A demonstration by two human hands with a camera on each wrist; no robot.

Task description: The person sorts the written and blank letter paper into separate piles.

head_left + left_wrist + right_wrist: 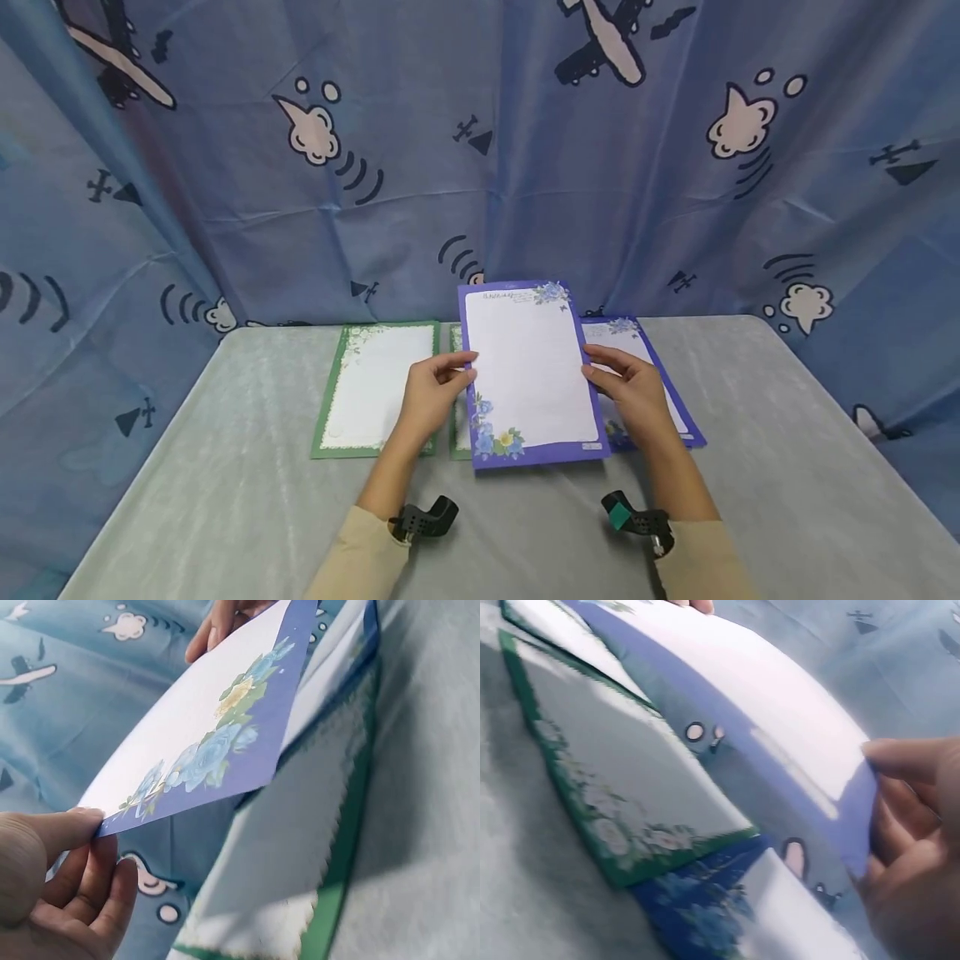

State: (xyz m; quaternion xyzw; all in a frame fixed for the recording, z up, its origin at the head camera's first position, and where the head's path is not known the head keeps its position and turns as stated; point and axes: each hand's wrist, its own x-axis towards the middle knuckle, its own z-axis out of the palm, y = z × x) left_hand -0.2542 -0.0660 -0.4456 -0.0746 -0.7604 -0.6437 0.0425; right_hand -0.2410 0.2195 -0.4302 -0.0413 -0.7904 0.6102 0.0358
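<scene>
A sheet of decorated paper [532, 367] with a purple border and blue flowers is raised off the table between both hands. My left hand [431, 396] pinches its left edge between thumb and fingers. On the opposite edge, my right hand [633, 396] pinches it the same way. In the left wrist view, the left thumb lies on top of the sheet [259, 761] near its flowered border. The right wrist view has the right hand [915, 832] gripping the purple margin, with the sheet bending slightly. Writing at the sheet's top is too small to read.
A green-bordered sheet [378, 392] lies flat at the left of the grey table [232, 467]. Behind the raised sheet, another green-bordered sheet [459, 433] and a purple-bordered one [678, 408] are partly hidden. A blue patterned curtain [420, 167] hangs along the table's back edge.
</scene>
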